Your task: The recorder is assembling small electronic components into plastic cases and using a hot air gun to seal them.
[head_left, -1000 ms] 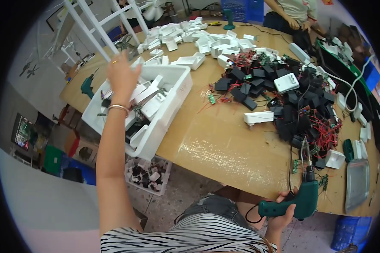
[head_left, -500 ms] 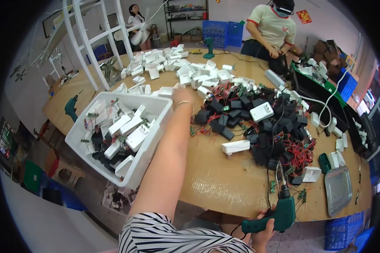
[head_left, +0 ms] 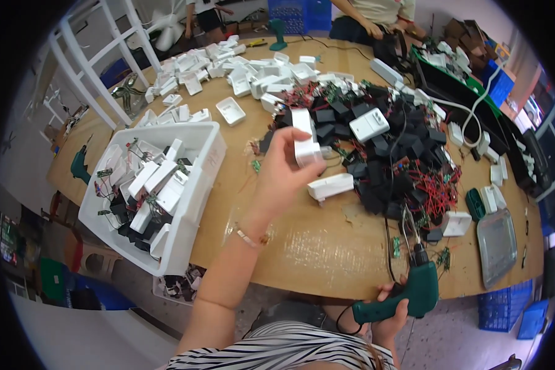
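My left hand (head_left: 276, 176) is closed around a white plastic housing (head_left: 302, 126), lifted above the table beside the pile of black blocks (head_left: 376, 148). Low on the right, my right hand (head_left: 396, 311) grips a green power drill (head_left: 422, 285) by its handle. The drill points away from me, and thin metal prongs (head_left: 408, 227) stand out past its chuck. Between my hands a white case (head_left: 330, 186) lies on the tabletop. Another white case with plug pins (head_left: 369, 125) rests on the black blocks, among red wires (head_left: 435, 200) and small green circuit boards.
A white bin (head_left: 194, 203) of cases and boards stands at the left table edge. Loose white shells (head_left: 253, 77) heap at the back. A second drill (head_left: 80, 164) lies far left, a third (head_left: 277, 34) stands at the back. Co-workers (head_left: 376, 18) are beyond the table.
My left hand has come back from the far white shells toward the middle, now with a white housing in it. The right hand keeps hold of the drill. The view has tilted down.
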`<state>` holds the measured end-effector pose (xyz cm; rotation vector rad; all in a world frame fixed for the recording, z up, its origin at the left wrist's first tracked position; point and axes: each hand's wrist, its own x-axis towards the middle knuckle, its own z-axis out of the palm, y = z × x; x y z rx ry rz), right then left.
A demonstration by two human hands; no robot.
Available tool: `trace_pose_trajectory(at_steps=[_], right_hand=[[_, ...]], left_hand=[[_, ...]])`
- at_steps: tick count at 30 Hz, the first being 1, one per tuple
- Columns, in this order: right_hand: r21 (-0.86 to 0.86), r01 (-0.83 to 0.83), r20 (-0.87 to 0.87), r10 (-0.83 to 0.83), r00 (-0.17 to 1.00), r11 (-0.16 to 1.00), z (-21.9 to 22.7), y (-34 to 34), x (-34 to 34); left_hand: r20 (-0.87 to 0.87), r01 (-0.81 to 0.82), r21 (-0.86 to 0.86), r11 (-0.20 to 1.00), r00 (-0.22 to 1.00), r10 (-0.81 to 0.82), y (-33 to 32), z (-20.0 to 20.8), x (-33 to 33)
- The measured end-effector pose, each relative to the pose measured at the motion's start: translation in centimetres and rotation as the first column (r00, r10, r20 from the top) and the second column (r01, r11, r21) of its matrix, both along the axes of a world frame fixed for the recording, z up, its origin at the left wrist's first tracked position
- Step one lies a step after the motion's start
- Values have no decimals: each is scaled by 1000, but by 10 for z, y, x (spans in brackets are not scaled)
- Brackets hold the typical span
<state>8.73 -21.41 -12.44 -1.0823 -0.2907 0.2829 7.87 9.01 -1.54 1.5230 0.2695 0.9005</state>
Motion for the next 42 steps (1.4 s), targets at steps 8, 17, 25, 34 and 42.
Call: trace_pose_trajectory(at_steps=[8,17,25,34,42], right_hand=[[29,-49,13,49,999,998,-6,-6,1],[25,-61,40,60,997,998,-2,-7,-1],[27,-43,74,41,996,999,6,2,-4],[23,-15,47,14,999,1000,14,1,-4],[48,-22,36,21,999,999,11,5,-1]], left_hand=[[-412,143,254,957,911,-27,-74,-31,-36],[-271,210,929,305,946,175,-46,-42,-13],[-162,12,942,335,892,422,-47,-48,1],[-143,-107,922,373,799,583,22,-35,26],[-432,-168,711,683,662,613,69,-25,15]])
